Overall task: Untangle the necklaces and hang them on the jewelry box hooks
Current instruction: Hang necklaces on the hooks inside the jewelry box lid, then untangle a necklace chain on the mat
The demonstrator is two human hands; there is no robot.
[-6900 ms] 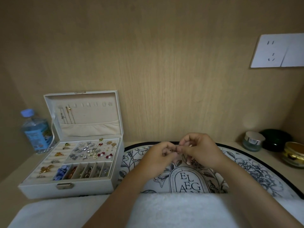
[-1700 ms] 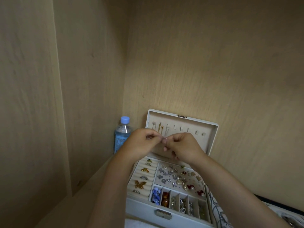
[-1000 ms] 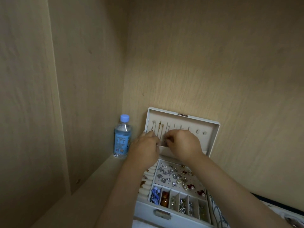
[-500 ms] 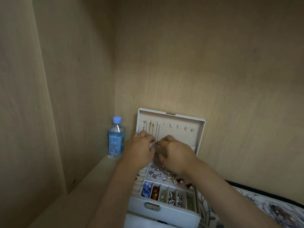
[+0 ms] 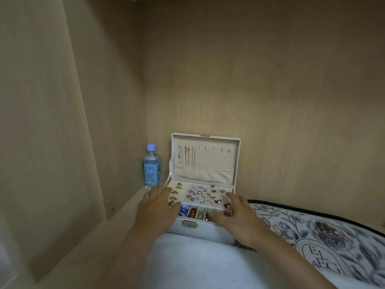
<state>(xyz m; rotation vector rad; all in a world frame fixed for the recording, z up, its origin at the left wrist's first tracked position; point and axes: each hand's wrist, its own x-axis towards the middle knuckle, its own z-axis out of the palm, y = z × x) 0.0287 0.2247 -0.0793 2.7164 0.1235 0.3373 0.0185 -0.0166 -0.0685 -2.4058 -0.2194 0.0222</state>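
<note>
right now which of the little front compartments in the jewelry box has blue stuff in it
The leftmost front compartment, just beside the left hand. Its neighbour holds orange-red pieces; the next two look silvery.

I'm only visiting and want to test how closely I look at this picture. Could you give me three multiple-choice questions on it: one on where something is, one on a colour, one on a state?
1. Where does the water bottle stand?
A) inside the jewelry box
B) just left of the box
C) on the patterned mat

2. What colour is the bottle's cap?
A) red
B) white
C) blue

3. How is the box's lid?
A) shut
B) open and upright
C) taken off and laid aside

Answers:
1 B, the bottle stands beside the box's left wall, outside it.
2 C, the cap is plainly blue.
3 B, the lid stands up behind the trays, with necklaces hanging inside it.
</note>
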